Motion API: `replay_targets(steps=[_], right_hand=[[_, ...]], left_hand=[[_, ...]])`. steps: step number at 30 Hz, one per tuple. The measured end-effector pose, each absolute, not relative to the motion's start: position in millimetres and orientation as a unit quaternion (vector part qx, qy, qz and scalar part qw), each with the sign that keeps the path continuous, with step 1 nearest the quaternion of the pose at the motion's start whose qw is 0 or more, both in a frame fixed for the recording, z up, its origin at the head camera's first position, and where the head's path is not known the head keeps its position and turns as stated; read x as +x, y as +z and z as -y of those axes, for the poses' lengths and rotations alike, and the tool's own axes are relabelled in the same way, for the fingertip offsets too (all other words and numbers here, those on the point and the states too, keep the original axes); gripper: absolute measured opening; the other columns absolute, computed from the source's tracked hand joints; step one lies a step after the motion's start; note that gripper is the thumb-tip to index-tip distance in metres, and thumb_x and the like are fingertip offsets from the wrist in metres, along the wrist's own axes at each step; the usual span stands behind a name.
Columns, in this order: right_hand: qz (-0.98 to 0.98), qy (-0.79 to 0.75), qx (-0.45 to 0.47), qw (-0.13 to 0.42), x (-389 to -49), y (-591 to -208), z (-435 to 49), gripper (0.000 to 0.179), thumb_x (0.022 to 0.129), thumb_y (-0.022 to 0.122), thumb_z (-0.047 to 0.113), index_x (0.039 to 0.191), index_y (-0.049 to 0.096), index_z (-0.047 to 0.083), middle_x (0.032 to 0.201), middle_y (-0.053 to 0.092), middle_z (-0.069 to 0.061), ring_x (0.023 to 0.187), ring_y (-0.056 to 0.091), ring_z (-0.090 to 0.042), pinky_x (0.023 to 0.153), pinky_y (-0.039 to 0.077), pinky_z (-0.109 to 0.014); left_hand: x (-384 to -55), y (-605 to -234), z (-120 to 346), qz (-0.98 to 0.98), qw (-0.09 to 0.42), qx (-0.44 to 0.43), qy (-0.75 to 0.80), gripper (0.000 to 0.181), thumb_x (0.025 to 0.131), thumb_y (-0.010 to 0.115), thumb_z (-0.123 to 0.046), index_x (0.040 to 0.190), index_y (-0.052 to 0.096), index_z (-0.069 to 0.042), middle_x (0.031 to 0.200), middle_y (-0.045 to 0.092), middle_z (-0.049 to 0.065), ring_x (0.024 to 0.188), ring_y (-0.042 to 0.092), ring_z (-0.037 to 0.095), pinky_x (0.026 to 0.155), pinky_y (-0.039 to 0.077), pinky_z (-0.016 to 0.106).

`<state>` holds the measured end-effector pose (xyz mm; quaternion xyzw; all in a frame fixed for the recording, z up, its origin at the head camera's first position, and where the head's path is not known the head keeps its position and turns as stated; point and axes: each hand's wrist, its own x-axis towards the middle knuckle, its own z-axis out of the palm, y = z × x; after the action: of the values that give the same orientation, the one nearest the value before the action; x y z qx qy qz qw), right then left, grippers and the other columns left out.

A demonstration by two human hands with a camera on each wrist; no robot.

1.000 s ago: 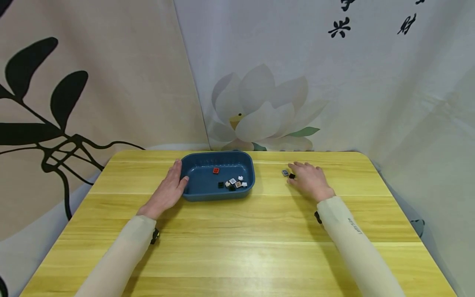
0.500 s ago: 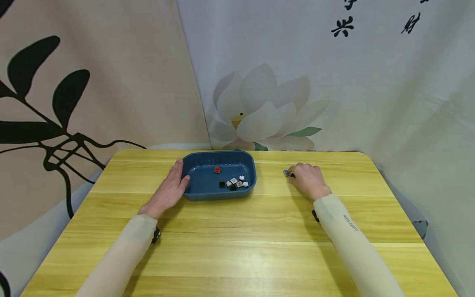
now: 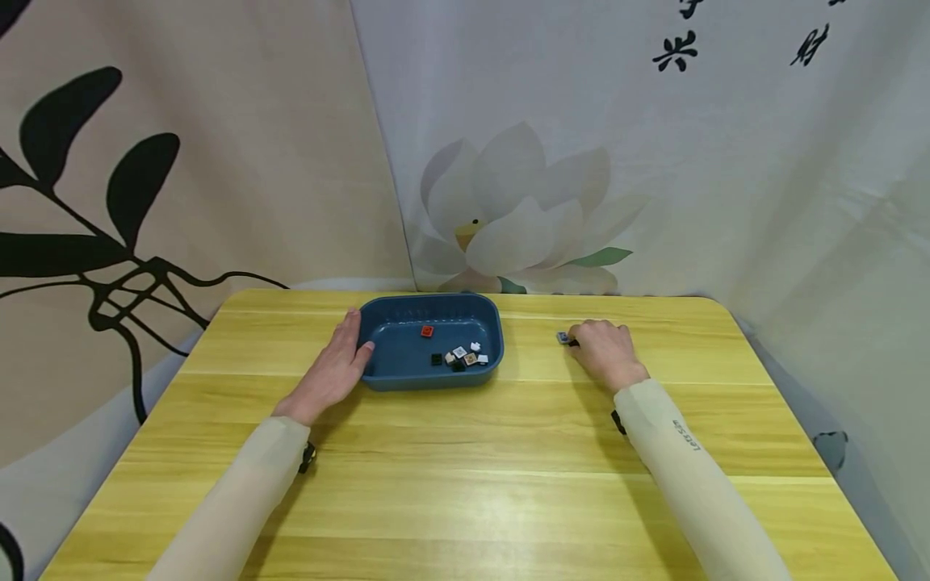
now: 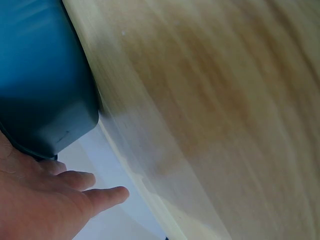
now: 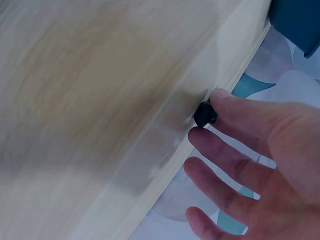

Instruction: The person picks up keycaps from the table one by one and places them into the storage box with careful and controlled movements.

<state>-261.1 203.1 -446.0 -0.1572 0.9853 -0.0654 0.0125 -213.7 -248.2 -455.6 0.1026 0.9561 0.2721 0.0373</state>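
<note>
My right hand pinches a small black keycap between thumb and forefinger, low over the right part of the table. A blue-grey keycap lies just left of those fingertips. In the right wrist view the other fingers are spread, away from the black piece. My left hand rests against the left end of a dark blue tray, fingers straight and thumb at the rim. Inside the tray, a red keycap sits apart from a loose group of white and black keycaps.
The tray stands near the back edge of the light wooden table. Directly behind that edge hangs a printed cloth with a lotus and dark leaves. The left wrist view shows the tray's outer wall close up.
My right hand's fingers have drawn together on the black keycap, which was lying by the fingertips. The left hand has stayed at the tray. The head view has shifted slightly.
</note>
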Motion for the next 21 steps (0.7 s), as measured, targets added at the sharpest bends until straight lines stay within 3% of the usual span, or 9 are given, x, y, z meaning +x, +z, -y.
replay_targets(steps=[14,21], right_hand=[[-0.985,-0.062,-0.162,0.009,-258,-447,-206,0.014,0.099,0.073,0.017,0.086,0.073,0.014,0.086,0.070,-0.003,0.077,0.063,-0.026,0.079,0.049,-0.062],[-0.984,-0.064,-0.163,-0.014,-250,-445,-211,0.008,0.099,0.070,0.014,0.101,0.078,0.012,0.096,0.074,-0.009,0.084,0.068,-0.034,0.078,0.050,-0.064]], left_hand=[[-213,-456,249,-0.957,0.038,0.097,0.270,0.069,0.115,0.031,-0.032,0.163,-0.003,0.002,0.172,-0.006,0.021,0.157,0.001,0.043,0.125,0.009,0.058],[-214,-456,249,-0.957,0.038,0.097,0.271,0.069,0.115,0.030,-0.034,0.163,-0.004,0.002,0.172,-0.009,0.017,0.158,0.000,0.042,0.126,0.007,0.057]])
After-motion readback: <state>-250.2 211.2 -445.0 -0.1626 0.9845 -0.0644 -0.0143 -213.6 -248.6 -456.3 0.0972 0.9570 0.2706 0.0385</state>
